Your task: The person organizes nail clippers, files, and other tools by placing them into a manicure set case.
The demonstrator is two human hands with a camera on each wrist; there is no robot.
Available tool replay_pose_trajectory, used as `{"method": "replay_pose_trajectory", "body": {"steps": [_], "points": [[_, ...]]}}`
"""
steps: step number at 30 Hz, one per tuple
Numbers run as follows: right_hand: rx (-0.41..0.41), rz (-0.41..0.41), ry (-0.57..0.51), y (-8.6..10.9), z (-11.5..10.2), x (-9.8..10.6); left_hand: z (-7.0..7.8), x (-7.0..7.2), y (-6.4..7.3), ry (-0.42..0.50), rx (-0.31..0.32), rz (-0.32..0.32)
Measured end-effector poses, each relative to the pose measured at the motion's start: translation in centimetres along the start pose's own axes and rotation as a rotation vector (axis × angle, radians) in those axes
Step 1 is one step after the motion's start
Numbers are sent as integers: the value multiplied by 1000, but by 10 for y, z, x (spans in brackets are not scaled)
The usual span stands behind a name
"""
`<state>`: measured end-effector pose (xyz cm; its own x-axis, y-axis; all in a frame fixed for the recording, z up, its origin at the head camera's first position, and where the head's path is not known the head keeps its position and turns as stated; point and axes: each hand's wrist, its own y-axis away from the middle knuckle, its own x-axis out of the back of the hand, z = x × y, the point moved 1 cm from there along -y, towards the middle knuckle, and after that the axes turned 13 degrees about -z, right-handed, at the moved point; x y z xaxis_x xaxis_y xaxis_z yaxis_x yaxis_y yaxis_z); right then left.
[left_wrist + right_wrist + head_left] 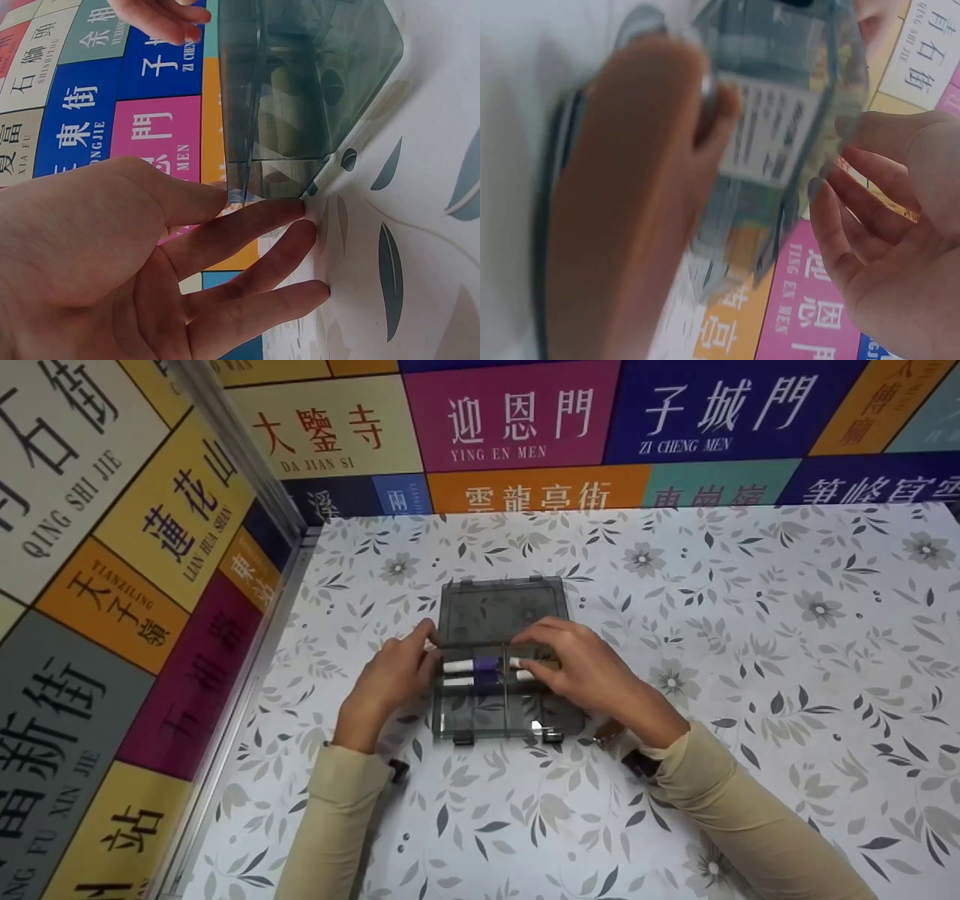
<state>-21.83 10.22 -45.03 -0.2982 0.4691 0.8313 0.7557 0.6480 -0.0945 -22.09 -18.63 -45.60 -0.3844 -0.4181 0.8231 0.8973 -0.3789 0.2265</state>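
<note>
Smoky-grey plastic compartment box [472, 718] lies between both hands, white-and-purple cylinders [486, 664] already inside, lid [480, 615] not yet closed. The left hand [390, 675] pinches its edge; the right hand [592, 667] reaches in, grip unclear from here.

Both forearms reach forward from the bottom of the head view, the left one [330, 825] fairly upright in the picture, the right one [757, 817] slanting up and inward. Pale, long sleeves cover them almost to the wrists, leaving both hands bare. The left hand [394, 675] bends inward; the left wrist view shows its thumb [195, 202] and index finger [244, 229] apart at the tips, the neighbouring fingers fanned and only slightly bent. The right hand [585, 664] turns its back upward, fingers pointing left, with its thumb [541, 675] below the index finger. The hands stand near each other, apart.
</note>
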Motion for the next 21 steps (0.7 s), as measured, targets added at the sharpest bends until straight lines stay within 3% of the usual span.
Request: {"method": "replay_pose_trajectory", "body": {"steps": [10, 21], "points": [[-42, 19, -17, 25, 16, 19, 0, 1, 2, 13, -1, -26], [-99, -10, 10, 54, 30, 24, 0, 1, 1, 1, 8, -9]]}}
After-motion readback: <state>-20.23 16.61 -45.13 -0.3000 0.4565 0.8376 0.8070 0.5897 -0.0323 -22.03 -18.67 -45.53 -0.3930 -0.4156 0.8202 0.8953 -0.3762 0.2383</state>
